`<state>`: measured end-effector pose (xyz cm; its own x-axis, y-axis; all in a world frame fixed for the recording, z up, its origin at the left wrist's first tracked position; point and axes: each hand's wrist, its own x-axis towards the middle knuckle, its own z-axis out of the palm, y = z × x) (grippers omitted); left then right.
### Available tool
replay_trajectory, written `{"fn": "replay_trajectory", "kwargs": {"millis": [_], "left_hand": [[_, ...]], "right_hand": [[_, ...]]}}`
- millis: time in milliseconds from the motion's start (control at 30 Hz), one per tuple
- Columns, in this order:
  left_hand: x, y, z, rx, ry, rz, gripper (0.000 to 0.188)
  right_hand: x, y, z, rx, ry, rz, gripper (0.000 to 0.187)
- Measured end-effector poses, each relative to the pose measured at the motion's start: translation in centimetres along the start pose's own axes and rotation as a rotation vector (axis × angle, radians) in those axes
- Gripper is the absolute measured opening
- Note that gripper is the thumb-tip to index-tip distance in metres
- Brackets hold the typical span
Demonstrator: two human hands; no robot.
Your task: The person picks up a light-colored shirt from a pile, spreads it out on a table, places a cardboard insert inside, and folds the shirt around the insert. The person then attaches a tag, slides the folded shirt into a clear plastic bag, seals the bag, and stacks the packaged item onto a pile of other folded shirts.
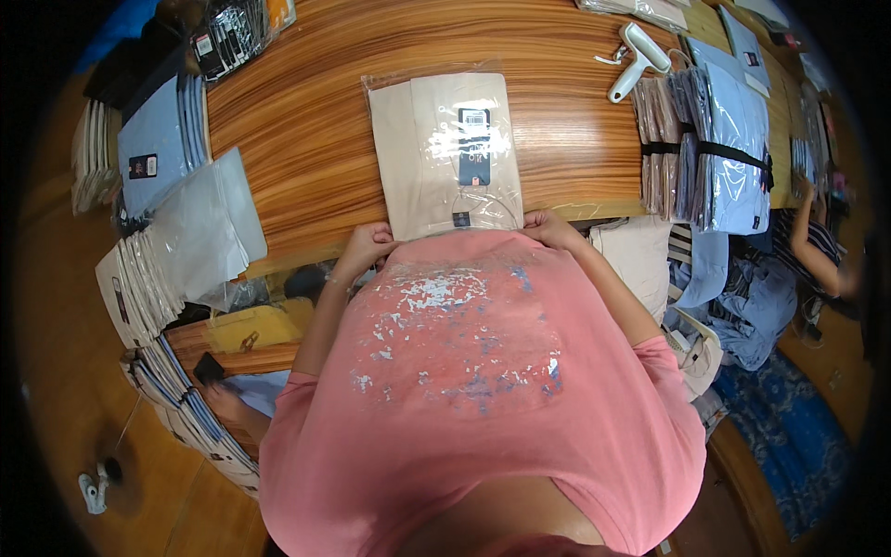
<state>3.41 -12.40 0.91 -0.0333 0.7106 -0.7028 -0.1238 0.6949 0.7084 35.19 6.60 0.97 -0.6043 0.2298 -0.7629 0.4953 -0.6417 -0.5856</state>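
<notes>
A folded beige garment (397,148) lies flat on the striped wooden table in a clear plastic bag (483,197). Under the film show a dark hang tag (474,158) and a small dark square label (461,220). At the bag's near left corner, my left hand (369,243) is closed, its fingertips pinching the film's edge. My right hand (551,229) pinches the near right corner in the same way. Both hands rest by the table's front edge, and the bag's near edge runs between them, partly hidden by my pink shirt.
A white lint roller (640,61) lies at the back right, beside bagged garments (733,148) bound with a black strap. More bagged clothes (153,153) and loose clear bags (209,223) stand left. Another person's hand (227,401) is at lower left; someone (812,241) sits far right.
</notes>
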Motion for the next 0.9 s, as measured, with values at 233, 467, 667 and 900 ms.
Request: {"fn": "replay_trajectory", "kwargs": {"millis": [233,467,667,900], "left_hand": [[3.0,5.5,-1.2,-0.154,0.198,0.201,0.031],[2.3,12.3,1.0,1.142,0.644,0.616,0.085],[5.8,12.6,5.5,1.308,0.471,0.753,0.098],[7.3,17.9,4.6,0.335,0.684,1.009,0.048]], "right_hand": [[2.2,-6.7,-0.6,-0.199,0.212,-0.079,0.015],[3.2,-10.0,0.7,0.027,0.164,-0.160,0.018],[2.9,-9.5,2.2,0.297,-0.057,-0.049,0.018],[-2.8,-16.9,4.2,0.283,-0.258,-0.715,0.017]]}}
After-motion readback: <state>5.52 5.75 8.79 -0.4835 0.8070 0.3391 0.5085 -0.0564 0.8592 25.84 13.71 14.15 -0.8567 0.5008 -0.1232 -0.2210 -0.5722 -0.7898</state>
